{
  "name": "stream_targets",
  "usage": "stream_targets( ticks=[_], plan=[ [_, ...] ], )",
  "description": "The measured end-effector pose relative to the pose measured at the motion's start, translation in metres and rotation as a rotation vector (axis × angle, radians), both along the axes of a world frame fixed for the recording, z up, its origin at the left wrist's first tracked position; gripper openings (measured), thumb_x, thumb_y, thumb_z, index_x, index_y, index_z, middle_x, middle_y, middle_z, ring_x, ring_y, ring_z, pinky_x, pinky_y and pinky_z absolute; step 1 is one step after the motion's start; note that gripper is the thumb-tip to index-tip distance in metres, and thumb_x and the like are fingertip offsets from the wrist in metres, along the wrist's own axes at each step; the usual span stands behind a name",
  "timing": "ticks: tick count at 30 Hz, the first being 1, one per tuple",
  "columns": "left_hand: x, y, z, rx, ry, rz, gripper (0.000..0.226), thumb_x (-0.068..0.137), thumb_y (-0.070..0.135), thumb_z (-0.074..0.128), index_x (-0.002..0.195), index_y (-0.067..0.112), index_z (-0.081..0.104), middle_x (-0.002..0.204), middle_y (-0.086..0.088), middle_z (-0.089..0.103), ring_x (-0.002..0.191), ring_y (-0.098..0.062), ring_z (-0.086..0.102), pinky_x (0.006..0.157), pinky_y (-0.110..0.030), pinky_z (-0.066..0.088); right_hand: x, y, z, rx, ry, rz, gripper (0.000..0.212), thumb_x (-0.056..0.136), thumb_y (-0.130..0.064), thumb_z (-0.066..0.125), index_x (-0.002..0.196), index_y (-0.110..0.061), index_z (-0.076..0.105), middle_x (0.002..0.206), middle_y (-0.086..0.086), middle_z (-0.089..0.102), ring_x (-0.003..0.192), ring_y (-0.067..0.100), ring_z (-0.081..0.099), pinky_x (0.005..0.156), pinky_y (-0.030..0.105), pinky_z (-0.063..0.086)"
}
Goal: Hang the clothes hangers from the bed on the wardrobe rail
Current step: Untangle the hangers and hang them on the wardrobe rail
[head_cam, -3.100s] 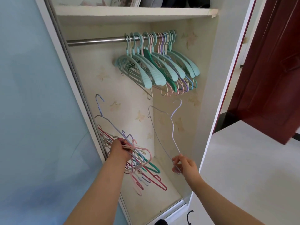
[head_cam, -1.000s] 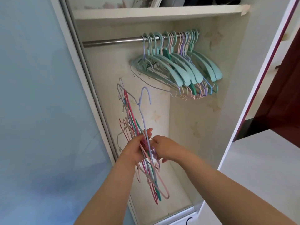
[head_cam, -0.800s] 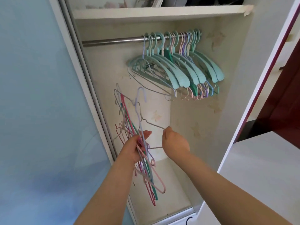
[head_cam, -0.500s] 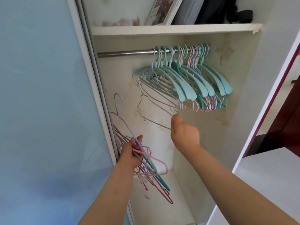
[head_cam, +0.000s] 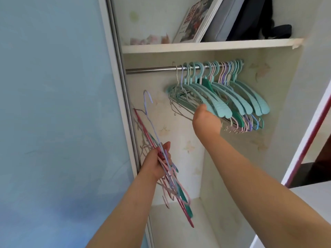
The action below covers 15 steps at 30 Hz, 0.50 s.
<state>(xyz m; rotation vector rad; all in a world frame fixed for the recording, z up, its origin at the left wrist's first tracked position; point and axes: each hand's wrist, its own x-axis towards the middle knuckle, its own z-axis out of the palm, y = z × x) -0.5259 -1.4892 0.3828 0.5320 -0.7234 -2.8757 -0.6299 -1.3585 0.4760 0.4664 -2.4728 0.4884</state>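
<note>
A steel wardrobe rail [head_cam: 152,70] runs under a shelf and carries several teal, pink and lilac hangers [head_cam: 232,97] bunched at its right end. A thin pale wire hanger [head_cam: 177,81] hooks over the rail at the left of that bunch. My right hand [head_cam: 206,120] is raised beneath it, holding its lower bar; the fingers are hidden behind the hand and the teal hanger ends. My left hand [head_cam: 157,163] grips a bundle of thin wire hangers [head_cam: 172,178], red, pink, lilac and green, low at the wardrobe's left side, one lilac hook sticking up.
A pale blue sliding door [head_cam: 53,122] fills the left. The white shelf [head_cam: 206,46] above the rail holds a picture frame [head_cam: 195,20], a grey case and dark bags. A white wardrobe side panel with a red edge [head_cam: 308,131] stands at the right.
My right hand pulled one pale wire hanger out of the bundle and lifted it up to the rail, where its hook now sits. The view tilted upward; my left hand kept the bundle.
</note>
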Motion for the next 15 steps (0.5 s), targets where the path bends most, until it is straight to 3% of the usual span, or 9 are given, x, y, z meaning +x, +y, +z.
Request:
stream_targets(
  ticks=[3, 5, 8, 10, 12, 13, 15],
  plan=[
    [0.004, 0.004, 0.002, -0.116, 0.032, -0.105, 0.038, 0.101, 0.019, 0.040, 0.081, 0.006, 0.069, 0.078, -0.001, 0.070, 0.037, -0.007, 0.049, 0.032, -0.015, 0.035, -0.006, 0.012, -0.010, -0.100, -0.016, -0.048, 0.026, 0.092, 0.000, 0.040, 0.117, 0.003, 0.044, 0.085, 0.022, 0.069, 0.077, 0.037, 0.067, 0.057, 0.032, 0.035],
    [0.009, 0.008, 0.003, -0.144, 0.035, -0.151, 0.034, 0.101, 0.020, 0.043, 0.079, 0.007, 0.066, 0.083, -0.005, 0.074, 0.045, -0.009, 0.060, 0.036, -0.016, 0.043, -0.004, 0.019, -0.020, -0.167, -0.070, -0.031, 0.022, 0.095, -0.003, 0.038, 0.116, 0.002, 0.045, 0.087, 0.022, 0.069, 0.079, 0.038, 0.067, 0.059, 0.032, 0.035],
    [0.013, 0.015, 0.005, -0.200, 0.036, -0.181, 0.022, 0.099, 0.016, 0.045, 0.086, 0.006, 0.059, 0.088, -0.009, 0.075, 0.068, -0.018, 0.073, 0.053, -0.025, 0.058, 0.003, 0.030, -0.038, -0.330, -0.214, 0.037, 0.031, 0.103, -0.023, 0.032, 0.126, -0.004, 0.041, 0.109, 0.020, 0.063, 0.093, 0.037, 0.064, 0.064, 0.033, 0.036],
    [0.014, 0.020, 0.005, -0.230, 0.026, -0.200, 0.022, 0.100, 0.016, 0.042, 0.087, 0.007, 0.058, 0.089, -0.009, 0.075, 0.075, -0.019, 0.074, 0.058, -0.026, 0.059, 0.016, 0.038, -0.053, -0.450, -0.160, 0.062, 0.041, 0.101, -0.032, 0.039, 0.133, -0.007, 0.037, 0.128, 0.015, 0.048, 0.101, 0.035, 0.058, 0.067, 0.036, 0.041],
    [0.017, 0.027, 0.007, -0.236, 0.029, -0.199, 0.023, 0.101, 0.017, 0.041, 0.088, 0.007, 0.057, 0.087, -0.007, 0.076, 0.073, -0.017, 0.074, 0.054, -0.024, 0.058, 0.030, 0.046, -0.072, -0.445, -0.076, 0.064, 0.038, 0.099, -0.036, 0.044, 0.124, -0.008, 0.044, 0.121, 0.012, 0.048, 0.098, 0.033, 0.058, 0.066, 0.037, 0.044],
    [0.017, 0.031, 0.008, -0.234, 0.037, -0.190, 0.022, 0.101, 0.017, 0.041, 0.088, 0.007, 0.056, 0.086, -0.007, 0.076, 0.071, -0.016, 0.073, 0.052, -0.023, 0.057, 0.036, 0.048, -0.082, -0.394, -0.165, 0.076, 0.038, 0.099, -0.041, 0.041, 0.116, -0.008, 0.049, 0.114, 0.011, 0.053, 0.093, 0.033, 0.060, 0.066, 0.036, 0.044],
    [0.016, 0.035, 0.012, -0.219, 0.067, -0.171, 0.021, 0.101, 0.017, 0.040, 0.090, 0.007, 0.056, 0.086, -0.006, 0.076, 0.069, -0.016, 0.073, 0.050, -0.023, 0.057, 0.043, 0.054, -0.103, -0.215, -0.654, 0.141, 0.060, 0.097, -0.058, 0.027, 0.105, -0.007, 0.056, 0.101, 0.011, 0.064, 0.086, 0.032, 0.065, 0.071, 0.036, 0.051]
  ],
)
